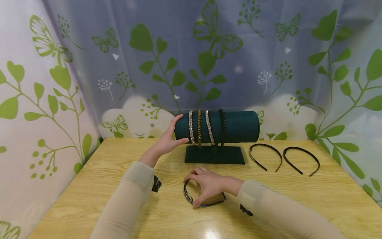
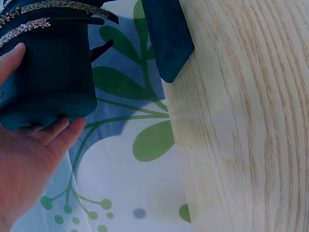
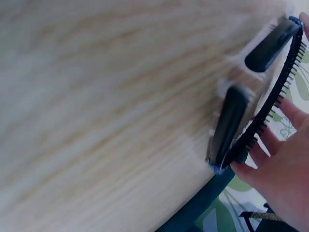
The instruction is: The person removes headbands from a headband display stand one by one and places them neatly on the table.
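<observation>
My left hand (image 1: 167, 141) holds the left end of a dark green cylindrical headband stand (image 1: 240, 126), thumb in front and fingers over the end; the left wrist view shows the hand (image 2: 29, 169) cupping that end (image 2: 58, 72). Several headbands circle the cylinder: a silvery sparkling one (image 1: 191, 127), a gold one (image 1: 199, 127), another silvery one (image 1: 209, 127) and a black one (image 1: 222, 127). In front of the stand, my right hand (image 1: 209, 184) grips a black toothed headband (image 1: 187, 194) with bluish trim, thumb and fingers spread across its curve. Its teeth (image 3: 270, 108) show in the right wrist view.
Two more headbands lie right of the stand on the wooden table (image 1: 89, 186): one with a patterned side (image 1: 265, 145) and a plain black one (image 1: 301, 148). Behind the table hangs a leaf-and-butterfly curtain (image 1: 185, 49). The stand's flat base (image 1: 214, 156) rests near the back edge.
</observation>
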### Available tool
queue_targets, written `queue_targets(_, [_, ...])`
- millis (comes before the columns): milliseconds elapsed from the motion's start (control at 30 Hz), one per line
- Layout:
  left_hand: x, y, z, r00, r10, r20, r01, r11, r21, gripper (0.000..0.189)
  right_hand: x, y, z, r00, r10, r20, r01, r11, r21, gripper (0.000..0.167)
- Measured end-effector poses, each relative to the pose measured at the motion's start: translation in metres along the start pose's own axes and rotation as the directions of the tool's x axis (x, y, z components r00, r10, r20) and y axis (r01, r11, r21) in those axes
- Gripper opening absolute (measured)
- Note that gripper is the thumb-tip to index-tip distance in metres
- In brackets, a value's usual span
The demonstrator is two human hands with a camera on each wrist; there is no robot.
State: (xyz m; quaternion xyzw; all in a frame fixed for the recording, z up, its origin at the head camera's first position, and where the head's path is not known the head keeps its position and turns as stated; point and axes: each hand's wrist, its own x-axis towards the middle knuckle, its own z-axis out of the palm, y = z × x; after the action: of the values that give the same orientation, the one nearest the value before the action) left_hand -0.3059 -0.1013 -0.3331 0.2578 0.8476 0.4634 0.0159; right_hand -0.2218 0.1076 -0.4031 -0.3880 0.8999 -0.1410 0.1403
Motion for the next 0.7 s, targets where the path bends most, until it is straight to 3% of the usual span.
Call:
queue_targets(400, [0.002, -0.001, -0.002, 1.000, 0.022, -0.005, -0.022, 1.000, 0.006, 0.087, 0.000, -0.003, 0.001, 0.997, 0.065, -0.041, -0.065, 0.998, -0.011, 0.096])
queue_targets(567, [0.001, -0.002, -0.001, 1.000, 0.027, -0.010, -0.026, 1.000, 0.014, 0.087, -0.015, 0.011, -0.011, 0.997, 0.029, -0.069, -0.017, 0.985, 0.174, 0.083])
queue_targets(700, [0.001, -0.002, 0.001, 1.000, 0.017, -0.003, -0.017, 1.000, 0.018, 0.088, -0.036, 0.031, -0.020, 0.997, -0.011, -0.070, 0.035, 0.936, 0.351, 0.066])
